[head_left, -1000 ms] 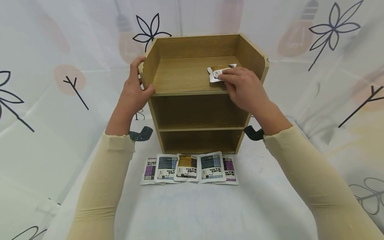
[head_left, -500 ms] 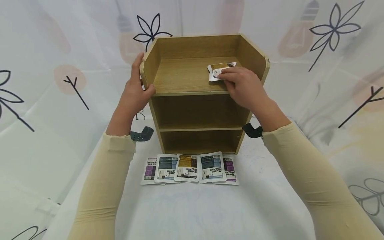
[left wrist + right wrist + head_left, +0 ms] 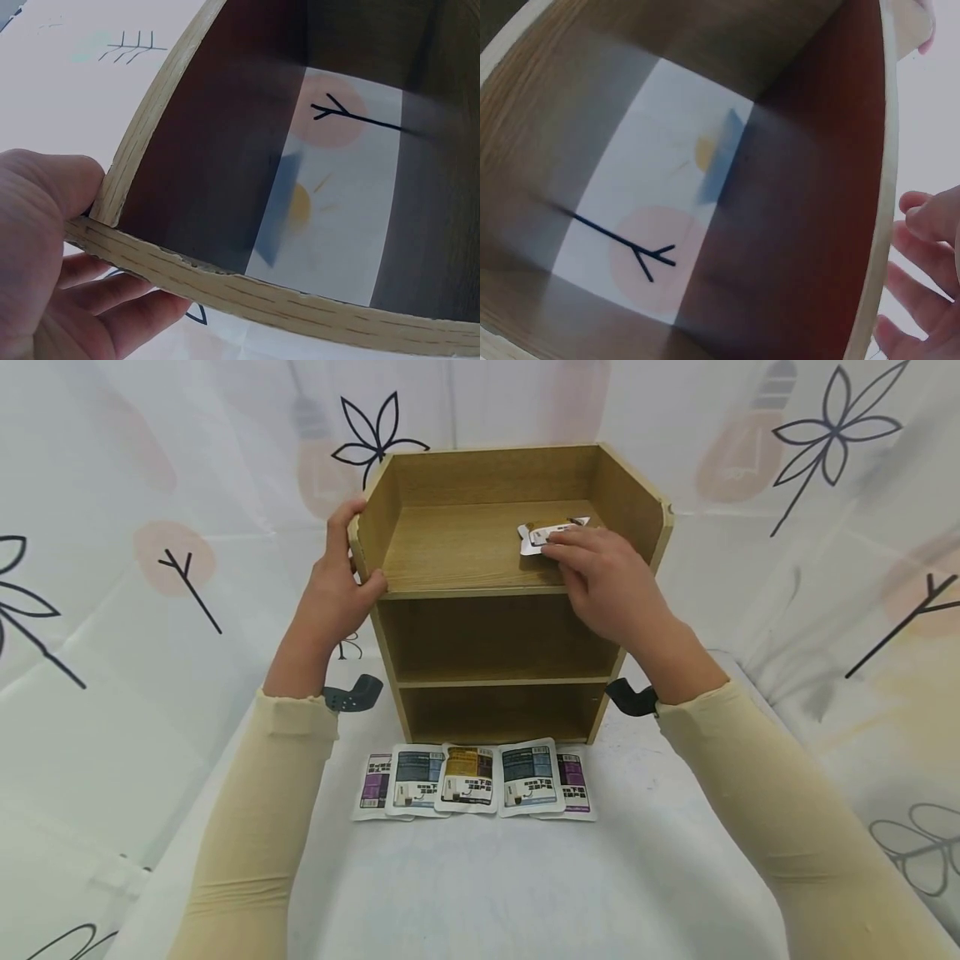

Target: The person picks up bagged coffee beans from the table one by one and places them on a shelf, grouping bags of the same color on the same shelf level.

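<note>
In the head view, my left hand [image 3: 336, 587] grips the left side panel of a wooden shelf unit [image 3: 487, 592], thumb in front and fingers behind. The left wrist view shows that hand's thumb and fingers around the unit's wooden edge [image 3: 217, 289]. Over the right part of the top shelf, my right hand [image 3: 611, 581] pinches a small white pouch with a gold label [image 3: 538, 538]; the fingers lie on top of it and cover its right part. Fingers of the right hand [image 3: 922, 262] appear at the right border of the right wrist view, where the pouch cannot be made out.
Several flat pouches lie overlapping in a fan on the white table in front of the unit: purple [image 3: 375, 787], blue [image 3: 418, 781], gold [image 3: 468, 779], blue [image 3: 531, 778] and purple [image 3: 574, 787]. Two lower compartments open below the top shelf. A patterned cloth [image 3: 187, 485] hangs behind.
The pouch under my right hand has tipped flatter and its front edge has shifted slightly back. My left hand keeps its grip; its index finger lifted briefly and came down again.
</note>
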`<control>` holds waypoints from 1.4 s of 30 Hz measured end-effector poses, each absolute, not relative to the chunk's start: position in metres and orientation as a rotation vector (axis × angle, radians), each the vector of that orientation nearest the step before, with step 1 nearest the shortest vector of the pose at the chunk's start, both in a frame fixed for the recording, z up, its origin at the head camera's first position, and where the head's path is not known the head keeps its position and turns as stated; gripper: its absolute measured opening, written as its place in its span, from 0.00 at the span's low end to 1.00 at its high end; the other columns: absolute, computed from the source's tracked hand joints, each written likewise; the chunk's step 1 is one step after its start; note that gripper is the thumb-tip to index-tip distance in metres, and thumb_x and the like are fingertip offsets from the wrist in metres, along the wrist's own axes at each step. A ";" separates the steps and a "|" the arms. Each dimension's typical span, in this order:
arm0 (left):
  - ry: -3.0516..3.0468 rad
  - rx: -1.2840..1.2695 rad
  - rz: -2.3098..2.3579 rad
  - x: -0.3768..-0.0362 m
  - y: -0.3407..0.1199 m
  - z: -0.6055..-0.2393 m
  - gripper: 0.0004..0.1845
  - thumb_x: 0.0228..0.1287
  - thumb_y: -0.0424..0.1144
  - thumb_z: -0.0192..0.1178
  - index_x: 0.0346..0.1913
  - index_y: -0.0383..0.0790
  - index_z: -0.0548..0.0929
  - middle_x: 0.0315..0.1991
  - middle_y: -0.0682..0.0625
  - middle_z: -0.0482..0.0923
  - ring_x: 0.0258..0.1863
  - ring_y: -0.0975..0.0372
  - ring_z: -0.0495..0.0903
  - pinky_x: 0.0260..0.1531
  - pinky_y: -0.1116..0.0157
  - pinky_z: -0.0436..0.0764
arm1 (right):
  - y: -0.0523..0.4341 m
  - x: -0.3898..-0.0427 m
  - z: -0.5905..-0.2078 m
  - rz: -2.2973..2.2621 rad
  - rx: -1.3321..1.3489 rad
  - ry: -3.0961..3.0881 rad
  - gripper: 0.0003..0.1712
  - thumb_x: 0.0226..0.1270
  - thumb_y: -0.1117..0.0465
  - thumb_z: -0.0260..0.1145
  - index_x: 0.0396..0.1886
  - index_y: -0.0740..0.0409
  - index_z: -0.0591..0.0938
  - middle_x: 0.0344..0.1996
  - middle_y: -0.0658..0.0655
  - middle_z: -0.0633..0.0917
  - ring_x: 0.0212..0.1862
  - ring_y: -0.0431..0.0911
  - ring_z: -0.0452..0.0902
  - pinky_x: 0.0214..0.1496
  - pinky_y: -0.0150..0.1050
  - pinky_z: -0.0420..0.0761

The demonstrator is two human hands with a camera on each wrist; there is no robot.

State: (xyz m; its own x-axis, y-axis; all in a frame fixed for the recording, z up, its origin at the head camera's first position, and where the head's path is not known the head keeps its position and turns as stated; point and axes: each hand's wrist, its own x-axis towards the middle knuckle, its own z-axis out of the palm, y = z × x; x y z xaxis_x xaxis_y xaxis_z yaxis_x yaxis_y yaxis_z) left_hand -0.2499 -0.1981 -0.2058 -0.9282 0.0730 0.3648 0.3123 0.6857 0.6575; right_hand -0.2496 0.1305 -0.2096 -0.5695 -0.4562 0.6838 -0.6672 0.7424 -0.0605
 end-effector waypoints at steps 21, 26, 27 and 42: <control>-2.586 -0.301 -1.110 -0.251 -0.198 -0.207 0.39 0.67 0.39 0.47 0.66 0.81 0.41 0.72 0.43 0.57 0.64 0.49 0.70 0.55 0.48 0.77 | 0.109 -0.209 -0.250 0.425 1.007 -1.997 0.16 0.59 0.70 0.67 0.49 0.64 0.84 0.51 0.63 0.84 0.60 0.57 0.77 0.70 0.55 0.66; -2.584 -0.298 -1.119 -0.251 -0.197 -0.206 0.39 0.66 0.38 0.48 0.66 0.81 0.41 0.72 0.44 0.56 0.64 0.49 0.69 0.56 0.48 0.77 | 0.103 -0.204 -0.263 0.439 1.048 -1.955 0.15 0.58 0.71 0.67 0.47 0.64 0.85 0.49 0.64 0.85 0.58 0.57 0.78 0.68 0.54 0.70; -2.583 -0.298 -1.120 -0.250 -0.197 -0.205 0.39 0.66 0.38 0.48 0.66 0.81 0.41 0.72 0.44 0.56 0.64 0.49 0.69 0.56 0.48 0.77 | 0.102 -0.204 -0.266 0.441 1.059 -1.949 0.15 0.58 0.71 0.67 0.47 0.64 0.85 0.48 0.64 0.85 0.58 0.57 0.78 0.67 0.54 0.70; -2.577 -0.295 -1.121 -0.250 -0.196 -0.206 0.39 0.66 0.38 0.47 0.67 0.80 0.41 0.71 0.43 0.57 0.63 0.48 0.70 0.55 0.47 0.77 | 0.083 -0.198 -0.305 0.490 1.159 -2.041 0.18 0.56 0.69 0.70 0.48 0.61 0.85 0.49 0.60 0.85 0.58 0.55 0.78 0.63 0.49 0.76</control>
